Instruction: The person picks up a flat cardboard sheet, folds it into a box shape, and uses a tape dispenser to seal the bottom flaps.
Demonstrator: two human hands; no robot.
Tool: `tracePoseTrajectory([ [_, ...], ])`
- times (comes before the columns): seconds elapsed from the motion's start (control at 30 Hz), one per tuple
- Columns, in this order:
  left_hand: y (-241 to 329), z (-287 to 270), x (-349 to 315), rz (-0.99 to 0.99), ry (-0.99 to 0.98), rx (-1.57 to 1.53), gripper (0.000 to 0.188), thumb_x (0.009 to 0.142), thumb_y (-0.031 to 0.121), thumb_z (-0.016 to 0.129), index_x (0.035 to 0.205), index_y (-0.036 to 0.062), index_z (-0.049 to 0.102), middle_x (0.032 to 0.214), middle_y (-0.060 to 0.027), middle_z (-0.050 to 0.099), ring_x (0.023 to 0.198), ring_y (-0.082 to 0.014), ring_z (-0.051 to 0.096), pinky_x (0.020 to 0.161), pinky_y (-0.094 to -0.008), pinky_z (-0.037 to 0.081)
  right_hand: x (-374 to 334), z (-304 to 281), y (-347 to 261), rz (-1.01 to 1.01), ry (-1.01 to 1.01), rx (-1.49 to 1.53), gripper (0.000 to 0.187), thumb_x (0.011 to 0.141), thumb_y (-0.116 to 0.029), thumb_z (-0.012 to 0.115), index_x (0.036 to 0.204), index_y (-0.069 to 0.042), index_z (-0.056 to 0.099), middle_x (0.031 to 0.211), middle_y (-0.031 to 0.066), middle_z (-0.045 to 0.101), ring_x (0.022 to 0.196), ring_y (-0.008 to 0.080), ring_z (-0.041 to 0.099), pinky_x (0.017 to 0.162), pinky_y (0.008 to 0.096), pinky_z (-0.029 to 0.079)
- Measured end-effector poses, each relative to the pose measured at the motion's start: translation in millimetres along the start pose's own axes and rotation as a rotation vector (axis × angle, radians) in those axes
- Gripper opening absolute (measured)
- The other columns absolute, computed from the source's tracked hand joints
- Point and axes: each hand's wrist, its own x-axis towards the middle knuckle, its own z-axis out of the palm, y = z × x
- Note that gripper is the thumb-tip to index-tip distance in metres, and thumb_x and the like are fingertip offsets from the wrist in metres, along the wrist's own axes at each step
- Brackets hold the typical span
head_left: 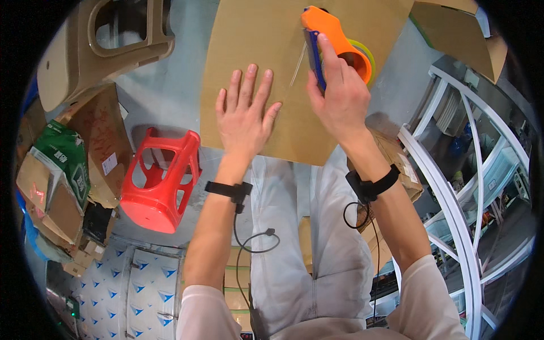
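My left hand (245,113) lies flat on a large sheet or panel of brown cardboard (238,34), fingers spread and nothing in them. To its right, my right hand (341,99) is closed around an orange and blue tape dispenser (326,25), the index finger stretched along its blue side. A yellow-green rim of a roll (368,51) shows beside the dispenser's round orange opening. Just left of the dispenser, a thin shiny strip (297,65) runs along the cardboard. My palm hides part of the dispenser's handle.
A red plastic stool (153,212) lies tipped on the floor at left, below a beige plastic chair (68,68). Cardboard boxes (107,141) and a green bag (67,150) crowd the left edge. White metal shelving (453,221) stands at right; an open carton (453,34) is at far right.
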Motion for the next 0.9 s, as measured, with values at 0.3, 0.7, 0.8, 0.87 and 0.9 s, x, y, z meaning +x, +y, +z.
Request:
tracePoseTrajectory([
  [0.3,-4.2,-15.7,-1.5,-0.413,0.315,-0.120,0.089,0.089,0.061,0.069,0.163,0.0298,0.032,0.163,-0.0295,0.027,0.150,-0.0484,0.027,0.115,-0.0604,0.030,-2.6,0.7,-1.7,0.010,-0.044,-0.029,0.079,0.085,-0.014,0.074,0.157,-0.013,0.041,0.087,0.0078,0.063,0.074,0.0289,0.065,0.066,0.0407,0.054],
  [0.7,7.6,12.6,-2.1,-0.240,0.207,0.093,0.061,0.094,0.067,0.057,0.151,0.0444,0.051,0.167,-0.0144,0.029,0.150,-0.0353,0.029,0.111,-0.0556,0.029,-2.4,-0.1,-6.8,-0.025,-0.018,-0.052,0.077,0.089,-0.016,0.072,0.158,-0.015,0.039,0.097,0.0095,0.066,0.082,0.0303,0.068,0.069,0.0415,0.056],
  [0.8,8.1,14.2,-1.0,-0.230,0.292,0.102,0.053,0.095,0.063,0.058,0.147,0.0479,0.054,0.162,-0.0126,0.038,0.149,-0.0314,0.033,0.111,-0.0540,0.030,-1.1,-0.7,-14.3,0.036,-0.031,-0.009,0.076,0.089,-0.016,0.072,0.157,-0.014,0.040,0.098,0.0098,0.066,0.083,0.0304,0.068,0.070,0.0412,0.057],
  [0.87,4.3,16.8,0.8,-0.212,0.295,0.099,0.054,0.097,0.060,0.059,0.148,0.0437,0.054,0.161,-0.0128,0.038,0.149,-0.0321,0.033,0.112,-0.0542,0.030,-6.0,1.9,-29.2,0.059,-0.035,0.060,0.071,0.087,-0.016,0.073,0.153,-0.014,0.045,0.097,0.0099,0.065,0.082,0.0302,0.068,0.069,0.0412,0.057],
  [0.9,2.2,17.0,-1.1,-0.196,0.297,0.098,0.055,0.098,0.057,0.059,0.150,0.0395,0.053,0.161,-0.0130,0.039,0.149,-0.0328,0.033,0.113,-0.0543,0.029,-13.8,0.3,-44.0,0.064,-0.040,0.065,0.071,0.087,-0.016,0.073,0.153,-0.014,0.045,0.097,0.0099,0.065,0.082,0.0302,0.068,0.069,0.0412,0.057],
])
